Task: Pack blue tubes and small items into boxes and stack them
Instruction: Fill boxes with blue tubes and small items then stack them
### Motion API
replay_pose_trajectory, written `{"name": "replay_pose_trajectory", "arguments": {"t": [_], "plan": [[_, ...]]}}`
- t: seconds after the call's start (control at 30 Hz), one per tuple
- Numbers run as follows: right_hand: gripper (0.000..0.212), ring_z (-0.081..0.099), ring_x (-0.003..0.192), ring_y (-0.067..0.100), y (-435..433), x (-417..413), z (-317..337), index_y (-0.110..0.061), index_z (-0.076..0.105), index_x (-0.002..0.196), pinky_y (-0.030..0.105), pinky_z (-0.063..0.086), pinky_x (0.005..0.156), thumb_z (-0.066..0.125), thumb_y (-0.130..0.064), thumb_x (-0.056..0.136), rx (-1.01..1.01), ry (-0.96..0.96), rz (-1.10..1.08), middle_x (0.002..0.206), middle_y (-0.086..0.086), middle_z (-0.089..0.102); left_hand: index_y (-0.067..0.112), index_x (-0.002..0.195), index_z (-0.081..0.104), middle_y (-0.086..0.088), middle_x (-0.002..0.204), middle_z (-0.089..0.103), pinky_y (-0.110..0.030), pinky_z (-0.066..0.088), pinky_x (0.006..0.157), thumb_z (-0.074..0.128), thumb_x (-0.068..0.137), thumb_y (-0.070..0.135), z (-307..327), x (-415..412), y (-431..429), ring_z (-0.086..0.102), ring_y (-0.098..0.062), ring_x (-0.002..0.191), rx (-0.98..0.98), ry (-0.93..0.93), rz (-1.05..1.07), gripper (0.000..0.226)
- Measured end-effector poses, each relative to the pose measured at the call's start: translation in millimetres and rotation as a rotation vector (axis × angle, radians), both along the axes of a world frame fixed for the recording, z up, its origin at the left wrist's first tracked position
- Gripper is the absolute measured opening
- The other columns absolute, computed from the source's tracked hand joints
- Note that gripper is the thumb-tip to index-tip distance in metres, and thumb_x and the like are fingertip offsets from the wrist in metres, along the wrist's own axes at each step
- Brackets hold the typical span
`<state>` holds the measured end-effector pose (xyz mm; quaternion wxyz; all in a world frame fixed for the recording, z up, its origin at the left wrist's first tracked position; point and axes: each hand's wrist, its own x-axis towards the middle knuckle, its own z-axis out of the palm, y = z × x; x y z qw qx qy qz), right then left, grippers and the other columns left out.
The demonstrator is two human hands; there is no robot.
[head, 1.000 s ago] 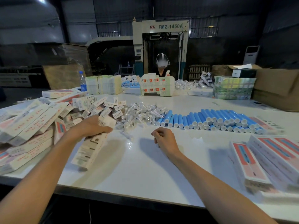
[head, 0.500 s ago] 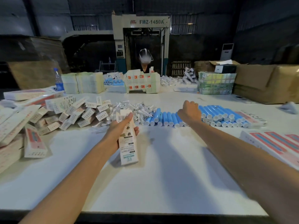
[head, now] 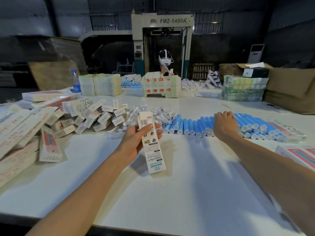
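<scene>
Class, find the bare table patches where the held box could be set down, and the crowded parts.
Bare: the near middle of the table, from its edge to the tubes; also the strip behind the tubes. Crowded: the box pile at left, the packets mid-table.

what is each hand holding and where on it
Left hand grips the white box around its upper half. Right hand lies on the blue tubes; a grip cannot be told.

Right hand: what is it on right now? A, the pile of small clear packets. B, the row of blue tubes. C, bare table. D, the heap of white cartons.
B: the right hand lies on the row of blue cylindrical tubes with white ends, its fingers curled over their far side.
</scene>
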<state>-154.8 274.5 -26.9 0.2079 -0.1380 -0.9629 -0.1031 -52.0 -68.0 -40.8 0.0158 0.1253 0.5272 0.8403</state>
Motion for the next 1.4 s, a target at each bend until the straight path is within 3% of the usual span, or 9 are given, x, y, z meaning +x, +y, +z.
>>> {"name": "replay_pose_trajectory", "arguments": {"t": [0.23, 0.33, 0.4, 0.5, 0.6, 0.7, 0.87, 1.13, 1.4], "plan": [[0.07, 0.052, 0.125, 0.04, -17.3, 5.9, 2.9, 0.005, 0.023, 0.147, 0.041, 0.047, 0.094, 0.066, -0.01, 0.094, -0.166, -0.022, -0.029, 0.136, 0.029, 0.05, 0.013, 0.117, 0.08, -0.019, 0.124, 0.076, -0.044, 0.063, 0.093, 0.092, 0.079, 0.028, 4.4, -1.7, -10.2, 0.075, -0.037, 0.114, -0.103, 0.047, 0.09, 0.043], [0.068, 0.047, 0.131, 0.048, -23.5, 4.5, 16.2, 0.006, 0.012, 0.155, 0.05, 0.044, 0.099, 0.053, -0.008, 0.101, -0.463, 0.019, 0.012, 0.141, 0.037, 0.046, 0.009, 0.122, 0.077, -0.016, 0.123, 0.077, -0.039, 0.065, 0.082, 0.09, 0.08, 0.025, 8.7, 4.1, -9.7, 0.076, -0.036, 0.11, -0.109, 0.05, 0.121, 0.047], [0.057, 0.052, 0.127, 0.047, -29.2, 6.9, 35.5, 0.009, 0.019, 0.152, 0.05, 0.043, 0.09, 0.045, -0.005, 0.104, -0.789, 0.081, 0.085, 0.136, 0.035, 0.052, 0.006, 0.126, 0.073, -0.015, 0.123, 0.077, -0.037, 0.064, 0.08, 0.087, 0.081, 0.023, 11.0, 7.4, -8.2, 0.077, -0.035, 0.109, -0.111, 0.057, 0.127, 0.05], [0.039, 0.057, 0.081, 0.031, -55.5, 26.7, 73.0, 0.008, 0.046, 0.137, 0.04, 0.039, 0.064, 0.037, -0.016, 0.108, -1.281, 0.158, 0.243, 0.096, 0.017, 0.059, 0.004, 0.131, 0.069, -0.013, 0.125, 0.077, -0.035, 0.064, 0.079, 0.084, 0.084, 0.022, 13.6, 10.3, -7.0, 0.077, -0.034, 0.109, -0.124, 0.072, 0.114, 0.053], [0.036, 0.058, 0.075, 0.014, -91.9, 60.8, 103.2, -0.003, 0.061, 0.126, 0.026, 0.045, 0.069, 0.039, -0.027, 0.112, -1.609, 0.14, 0.533, 0.09, 0.005, 0.062, 0.008, 0.133, 0.068, -0.012, 0.125, 0.077, -0.039, 0.065, 0.082, 0.083, 0.086, 0.023, 14.1, 11.5, -6.2, 0.077, -0.036, 0.109, -0.158, 0.103, 0.095, 0.052], [0.027, 0.064, 0.098, 0.014, -124.8, 91.6, 118.6, -0.016, 0.066, 0.109, 0.034, 0.046, 0.09, 0.042, -0.03, 0.112, -1.635, 0.099, 0.858, 0.103, 0.002, 0.072, 0.013, 0.134, 0.066, -0.013, 0.123, 0.078, -0.046, 0.065, 0.088, 0.086, 0.086, 0.025, 15.1, 13.0, -4.9, 0.077, -0.037, 0.108, -0.204, 0.132, 0.105, 0.052], [0.028, 0.066, 0.108, 0.017, -166.0, 113.9, 123.0, -0.013, 0.042, 0.136, 0.045, 0.045, 0.111, 0.05, -0.012, 0.109, -1.739, 0.122, 1.147, 0.108, 0.003, 0.074, 0.008, 0.134, 0.065, -0.015, 0.125, 0.077, -0.045, 0.064, 0.089, 0.089, 0.083, 0.027, 19.2, 17.9, -1.2, 0.077, -0.04, 0.107, -0.178, 0.183, 0.089, 0.06], [0.101, 0.071, 0.102, 0.015, -186.3, 102.4, 102.9, -0.043, 0.001, 0.161, 0.032, 0.061, 0.091, 0.069, -0.004, 0.097, -1.351, 0.162, 1.211, 0.125, -0.004, 0.054, 0.012, 0.132, 0.065, -0.016, 0.12, 0.078, -0.054, 0.062, 0.095, 0.089, 0.087, 0.026, 19.4, 20.6, -4.8, 0.077, -0.042, 0.105, -0.227, 0.221, 0.12, 0.052], [0.097, 0.067, 0.089, 0.032, -171.8, 92.7, 117.5, -0.048, 0.02, 0.149, 0.03, 0.06, 0.075, 0.077, -0.005, 0.083, -1.061, -0.031, 1.17, 0.107, 0.029, 0.065, 0.017, 0.134, 0.061, -0.015, 0.117, 0.079, -0.055, 0.061, 0.096, 0.09, 0.085, 0.038, 20.0, 22.8, -3.8, 0.078, -0.04, 0.105, -0.301, 0.206, 0.133, 0.061]]}}
